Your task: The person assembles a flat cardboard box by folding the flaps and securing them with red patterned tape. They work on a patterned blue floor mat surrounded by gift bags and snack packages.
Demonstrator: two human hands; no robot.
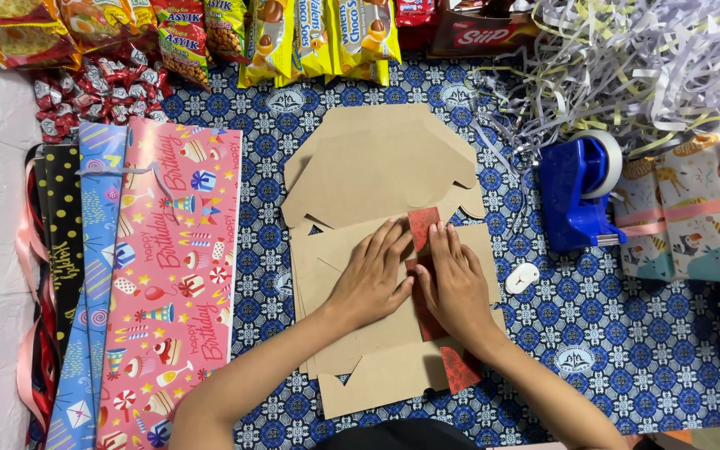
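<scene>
My left hand (370,279) and my right hand (457,282) lie side by side, palms down, on a strip of red patterned paper (423,226). The strip runs from the upper middle down to the lower right over a stack of flat brown cardboard box blanks (377,171). Both hands press the red strip flat against the cardboard with fingers stretched out. Part of the strip is hidden under my hands; its lower end (462,368) shows near my right wrist.
Gift bags (168,275) lie in a stack at the left. Snack packets (293,33) line the top edge. Shredded paper (627,67) fills the top right. A blue tape dispenser (577,192), wrapped boxes (685,212) and a small white object (522,277) sit at the right on a blue patterned cloth (627,333).
</scene>
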